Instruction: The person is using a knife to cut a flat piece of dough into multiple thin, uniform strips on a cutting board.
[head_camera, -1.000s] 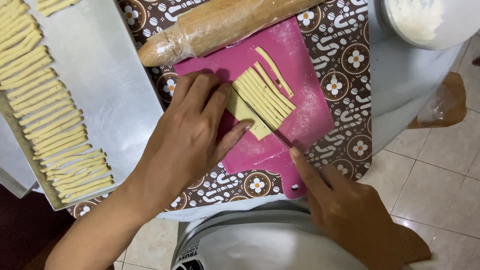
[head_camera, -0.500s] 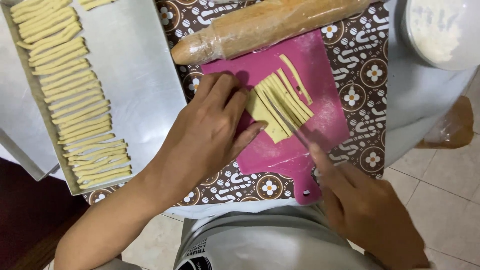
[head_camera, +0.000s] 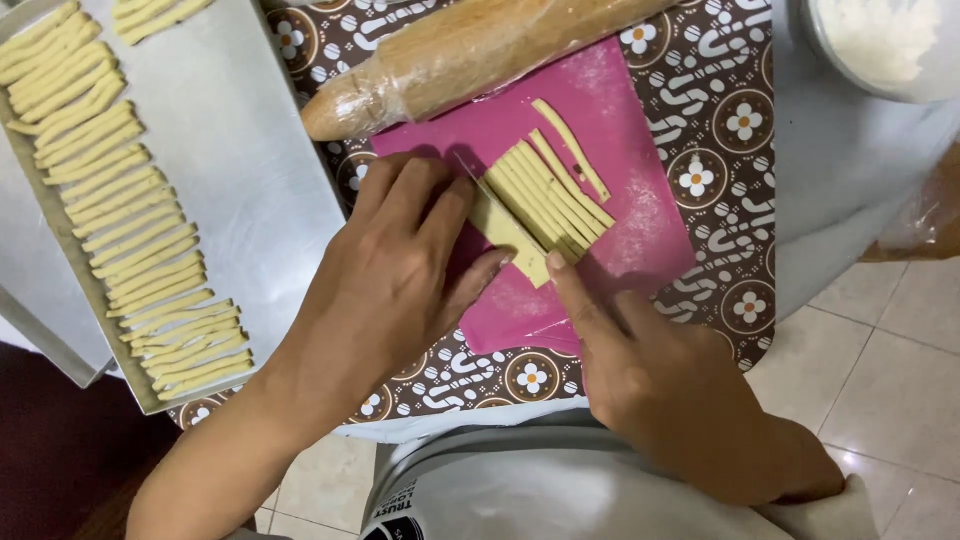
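There are two hands: the left hand (head_camera: 400, 270) and the right hand (head_camera: 665, 385). There is one pink cutting mat (head_camera: 640, 235) and one rolling pin (head_camera: 470, 50) at 12 o'clock. About eight cut dough strips (head_camera: 545, 190) lie on the mat. One metal tray (head_camera: 240, 170) at 9 o'clock holds too many dough sticks (head_camera: 140, 230) to count. One white bowl (head_camera: 880, 45) sits at 1 o'clock.

Rolling pin (head_camera: 470, 50): wooden, wrapped in clear film, lying at an angle at the far side. Baking tray (head_camera: 240, 170): metal, on the left; pale dough sticks (head_camera: 130, 200) laid in rows along its left part, a few more at its far edge. Patterned cloth (head_camera: 720, 130): brown with white flowers, covering the tabletop. Bowl (head_camera: 880, 45): far right, holding what looks like flour. Tiled floor (head_camera: 880, 390): near right.
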